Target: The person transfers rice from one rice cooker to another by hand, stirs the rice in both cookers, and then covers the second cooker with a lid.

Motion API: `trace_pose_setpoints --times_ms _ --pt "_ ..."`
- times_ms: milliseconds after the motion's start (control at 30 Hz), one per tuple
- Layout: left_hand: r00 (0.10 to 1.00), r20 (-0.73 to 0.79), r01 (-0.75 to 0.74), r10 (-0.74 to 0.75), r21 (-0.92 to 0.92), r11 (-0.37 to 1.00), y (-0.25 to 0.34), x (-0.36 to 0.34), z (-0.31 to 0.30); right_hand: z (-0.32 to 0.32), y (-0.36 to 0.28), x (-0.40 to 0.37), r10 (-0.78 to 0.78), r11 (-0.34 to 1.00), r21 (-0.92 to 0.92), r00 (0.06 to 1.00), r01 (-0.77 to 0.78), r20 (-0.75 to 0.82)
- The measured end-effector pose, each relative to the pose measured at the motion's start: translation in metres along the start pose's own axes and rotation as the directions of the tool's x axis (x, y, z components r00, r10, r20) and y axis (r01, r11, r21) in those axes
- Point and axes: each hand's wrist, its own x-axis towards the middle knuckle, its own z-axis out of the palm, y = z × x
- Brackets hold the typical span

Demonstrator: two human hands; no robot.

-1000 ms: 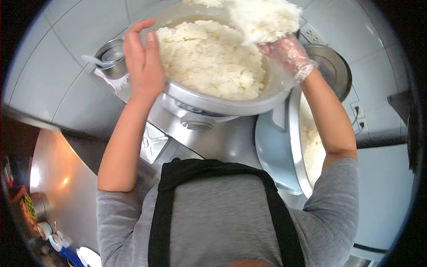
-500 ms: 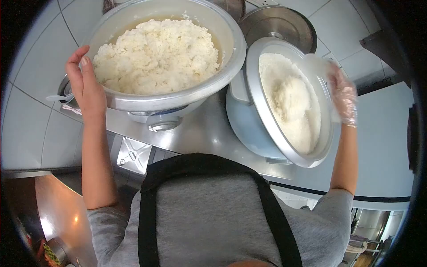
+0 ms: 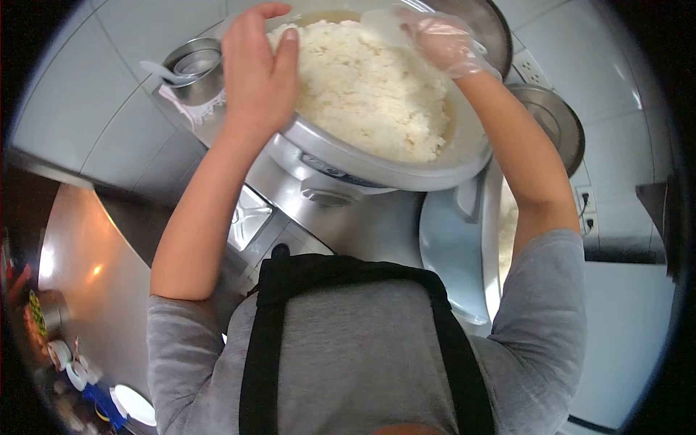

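Observation:
A big metal bowl (image 3: pixel 377 170) heaped with cooked white rice (image 3: pixel 370 94) stands on a steel base at the top middle. My bare left hand (image 3: pixel 257 72) grips the bowl's left rim, fingers curled over the edge. My right hand (image 3: pixel 438 40), in a clear plastic glove, is over the far right side of the rice. It holds a pale flat scoop (image 3: pixel 383 25) that touches the rice. My right forearm crosses over the bowl's right rim.
A pale blue rice cooker pot (image 3: pixel 449 246) with rice inside (image 3: pixel 507 232) stands to the right, partly behind my arm. A round metal lid (image 3: pixel 551 116) lies beyond it. A small steel cup with a spoon (image 3: pixel 192 69) stands left of the bowl. Wall sockets (image 3: pixel 587 199) are on the right.
My right hand has gone from the rice cooker back over the big bowl. The view has swung left, and my left hand has kept its hold on the rim.

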Motion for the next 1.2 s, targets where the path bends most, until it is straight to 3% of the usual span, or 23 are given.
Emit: trace_pose_setpoints --times_ms 67,167,267,367,467,567,800,967,1100,1167,1200 --pt "0.999 -0.009 -0.038 0.038 0.03 0.999 -0.001 -0.002 0.0 -0.002 -0.045 0.017 -0.151 0.978 -0.138 0.988 0.156 0.043" --pt "1.0 -0.01 -0.022 0.022 -0.017 1.0 0.002 0.0 -0.001 -0.007 -0.072 0.022 -0.235 0.965 0.127 0.971 0.228 0.044" --pt "0.999 -0.047 -0.006 0.003 -0.073 0.997 0.011 -0.002 -0.005 -0.02 -0.09 0.013 -0.328 0.922 0.236 0.943 0.306 0.059" --pt "0.998 -0.065 -0.017 0.011 -0.091 0.996 0.008 -0.003 -0.001 -0.037 -0.108 0.006 -0.311 0.923 0.297 0.927 0.243 0.21" --pt "0.999 -0.044 0.004 -0.009 -0.099 0.995 0.016 -0.002 -0.008 -0.016 -0.11 0.002 -0.296 0.899 0.397 0.924 0.185 0.241" --pt "0.999 -0.049 -0.023 0.018 -0.097 0.995 0.012 -0.002 -0.006 -0.013 -0.107 -0.019 -0.327 0.785 0.594 0.932 0.175 0.158" --pt "0.999 -0.053 -0.01 0.006 -0.074 0.997 0.007 -0.002 -0.003 -0.027 -0.104 -0.05 -0.329 0.647 0.761 0.883 -0.049 0.336" --pt "0.994 -0.11 -0.036 0.026 -0.086 0.996 -0.003 -0.004 0.003 0.016 -0.072 -0.055 -0.373 0.829 0.556 0.801 0.061 0.468" --pt "0.995 -0.101 -0.025 0.012 -0.129 0.991 -0.003 -0.004 0.002 -0.007 -0.075 -0.054 -0.339 0.938 0.259 0.76 0.229 0.555" --pt "0.995 -0.101 -0.034 0.022 -0.124 0.992 -0.005 -0.005 0.003 0.01 -0.059 -0.05 -0.489 0.869 0.178 0.856 0.462 0.167" --pt "0.994 -0.105 -0.043 0.03 -0.119 0.992 -0.006 -0.006 0.003 0.005 -0.058 -0.049 -0.532 0.843 0.076 0.846 0.533 -0.039"
